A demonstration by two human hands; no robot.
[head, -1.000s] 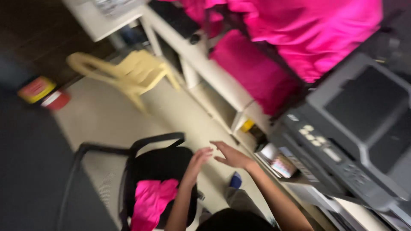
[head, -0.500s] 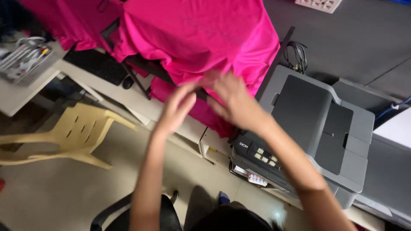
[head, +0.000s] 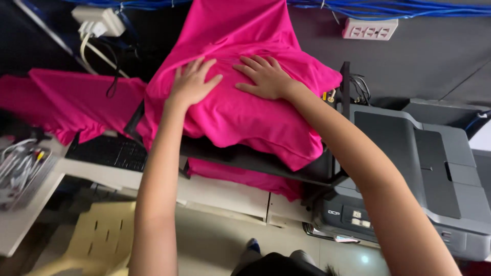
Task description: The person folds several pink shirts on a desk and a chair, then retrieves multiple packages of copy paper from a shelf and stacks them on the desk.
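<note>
Since half a second ago both hands have gone from hovering blurred over the cloth to lying flat on it, and the view has swung up toward the wall. The left hand (head: 193,82) rests palm down on the bright pink fabric garment (head: 240,110), fingers (head: 197,65) spread wide and gripping nothing. Just beside it, the right hand (head: 263,76) also lies flat on the same cloth, fingers fanned toward the left hand, thumb apart, closed on nothing. Both forearms reach straight up from the bottom edge. The garment is draped over a dark flat platen (head: 255,161), which shows below the fingers. Left of the left fingers, more pink cloth (head: 66,102) lies spread. At the far left a wire tray (head: 23,168) holds cables. Right of the right hand stands a grey boxy printer (head: 424,168). Below the left wrist lies a black keyboard (head: 105,152).
</note>
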